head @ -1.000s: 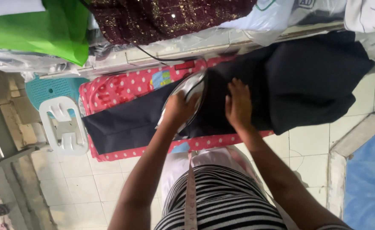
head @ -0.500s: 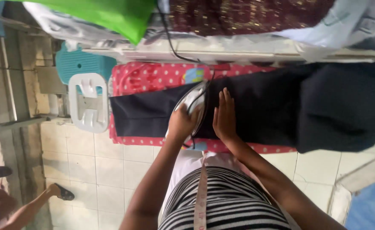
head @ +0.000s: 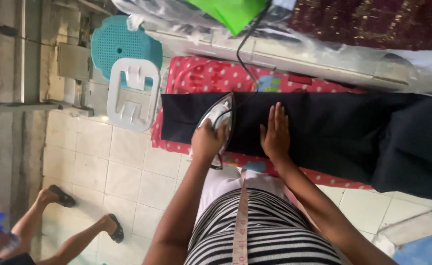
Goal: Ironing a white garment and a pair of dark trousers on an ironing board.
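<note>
A dark navy garment (head: pixel 324 132) lies spread across a red ironing pad with white dots (head: pixel 201 76). My left hand (head: pixel 207 142) grips the handle of a silver clothes iron (head: pixel 220 115), which rests on the left part of the garment. A black cord (head: pixel 243 54) runs from the iron up toward the top of the view. My right hand (head: pixel 276 135) lies flat with fingers spread on the cloth, just right of the iron. A measuring tape (head: pixel 240 221) hangs down over my striped top.
A white plastic stool (head: pixel 130 95) and a teal one (head: pixel 118 46) stand left of the pad on the tiled floor (head: pixel 123 176). Another person's legs in black sandals (head: pixel 78 221) are at lower left. Green cloth (head: pixel 230 12) and maroon fabric (head: pixel 373 19) lie above.
The view has swung right and closer. The iron has slid left along the garment with my left hand, and my right hand stays flat beside it.
</note>
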